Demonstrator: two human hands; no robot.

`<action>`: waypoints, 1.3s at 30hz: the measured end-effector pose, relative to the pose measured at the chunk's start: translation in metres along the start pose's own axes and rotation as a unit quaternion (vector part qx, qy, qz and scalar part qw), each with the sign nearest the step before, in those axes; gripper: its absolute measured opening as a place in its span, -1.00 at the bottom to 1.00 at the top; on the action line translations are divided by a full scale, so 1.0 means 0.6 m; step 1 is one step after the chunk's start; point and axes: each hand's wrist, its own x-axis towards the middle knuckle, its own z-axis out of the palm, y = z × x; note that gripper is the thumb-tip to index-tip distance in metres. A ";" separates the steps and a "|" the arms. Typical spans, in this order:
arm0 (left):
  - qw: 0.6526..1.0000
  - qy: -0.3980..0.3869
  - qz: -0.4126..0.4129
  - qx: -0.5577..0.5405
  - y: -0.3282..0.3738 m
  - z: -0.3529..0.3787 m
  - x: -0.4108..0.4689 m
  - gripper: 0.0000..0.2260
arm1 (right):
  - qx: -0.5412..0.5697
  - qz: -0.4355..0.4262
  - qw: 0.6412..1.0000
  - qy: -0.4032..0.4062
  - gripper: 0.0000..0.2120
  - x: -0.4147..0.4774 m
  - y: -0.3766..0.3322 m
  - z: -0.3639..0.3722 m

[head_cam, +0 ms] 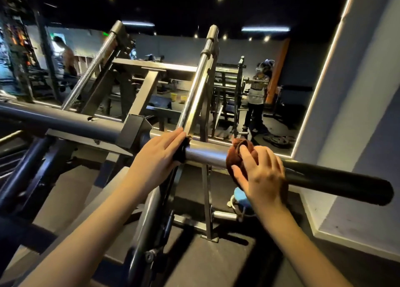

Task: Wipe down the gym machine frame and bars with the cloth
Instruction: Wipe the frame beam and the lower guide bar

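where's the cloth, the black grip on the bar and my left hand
cloth (237, 157): head view, on the bunched brown fabric
black grip (337, 181): head view, middle of the sleeve
left hand (160, 152): head view, back of the hand

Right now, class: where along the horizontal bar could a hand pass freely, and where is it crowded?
Free: the bare steel stretch between left hand and cloth, and the black sleeve beyond the right hand. Crowded: the frame joint by the left hand.
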 end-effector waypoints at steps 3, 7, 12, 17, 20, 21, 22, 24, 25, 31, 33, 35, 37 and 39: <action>1.000 -0.002 0.005 -0.008 -0.006 0.001 0.001 -0.20 | 0.020 -0.016 1.000 0.000 -0.62 0.030 -0.089 0.036; 1.000 0.004 0.006 -0.002 -0.003 -0.003 0.002 -0.21 | 0.036 -0.048 0.998 -0.003 -0.65 0.048 -0.128 0.049; 1.000 0.018 0.005 -0.003 0.002 -0.006 0.000 -0.24 | 0.003 0.065 0.995 0.082 -0.70 -0.013 -0.030 0.029; 1.000 0.024 0.003 -0.001 0.005 -0.004 0.004 -0.28 | 0.070 0.078 0.994 0.036 -0.76 0.052 -0.150 0.059; 1.000 0.018 0.004 -0.005 0.003 -0.005 0.006 -0.29 | 0.082 0.032 0.996 0.011 -0.73 0.066 -0.176 0.066; 1.000 0.016 0.002 -0.010 0.003 -0.006 0.005 -0.28 | 0.077 0.024 0.997 0.011 -0.72 0.058 -0.161 0.061; 1.000 0.017 -0.001 -0.014 0.004 -0.008 0.004 -0.28 | 0.065 0.024 0.997 0.020 -0.73 0.045 -0.139 0.054; 1.000 0.020 -0.002 -0.016 0.005 -0.010 0.004 -0.28 | 0.031 0.057 0.997 0.048 -0.73 0.014 -0.086 0.037; 1.000 0.021 -0.001 -0.014 0.006 -0.010 0.004 -0.28 | 0.019 0.086 0.994 0.061 -0.73 0.002 -0.066 0.028; 1.000 0.016 -0.010 -0.007 0.011 -0.009 0.004 -0.30 | 0.076 0.128 0.989 0.025 -0.75 0.049 -0.146 0.045; 1.000 0.018 -0.014 -0.006 0.015 -0.010 0.005 -0.33 | 0.106 0.071 0.992 0.007 -0.76 0.065 -0.176 0.056; 1.000 0.016 -0.025 -0.010 0.020 -0.011 0.006 -0.35 | 0.108 0.048 0.993 0.022 -0.78 0.059 -0.164 0.053; 0.999 0.012 -0.031 -0.013 0.022 -0.014 0.005 -0.34 | 0.082 0.063 0.994 0.032 -0.76 0.030 -0.126 0.038; 0.999 0.011 -0.033 -0.021 0.025 -0.017 0.005 -0.34 | 0.036 0.099 0.993 0.058 -0.73 -0.003 -0.081 0.025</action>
